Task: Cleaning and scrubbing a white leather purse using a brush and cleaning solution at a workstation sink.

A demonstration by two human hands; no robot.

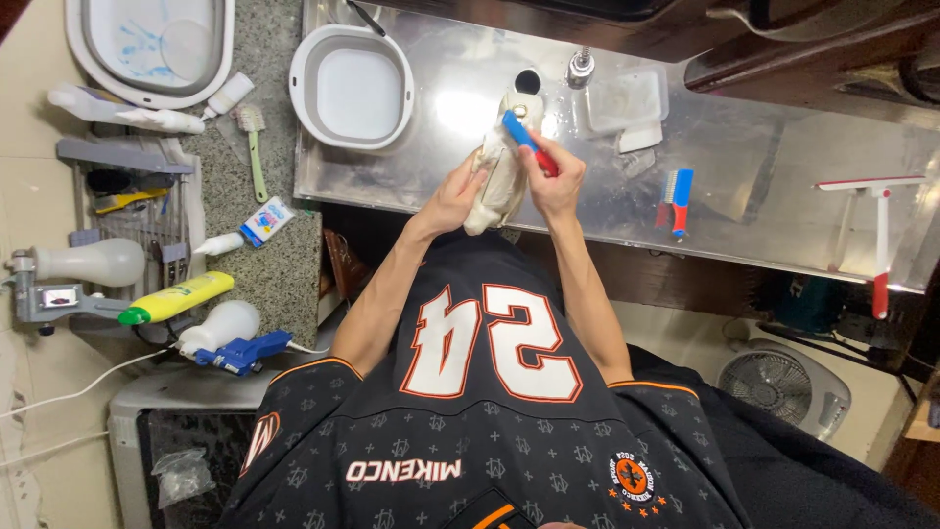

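A dark jersey [470, 431] fills the foreground; beyond it, two hands work a pale shoe over a steel counter.

The left hand [452, 196] wraps around the lower side of the cream-coloured shoe [499, 171], holding it upright above the counter's near edge, toe end pointing away. The right hand [556, 181] is closed on a brush with a red and blue handle [526, 144], whose blue end lies against the shoe's upper part. On the steel counter [764, 196] sit a grey basin [352, 86] to the left, a second red and blue brush [676, 201] to the right, and a squeegee [876, 225] further right.
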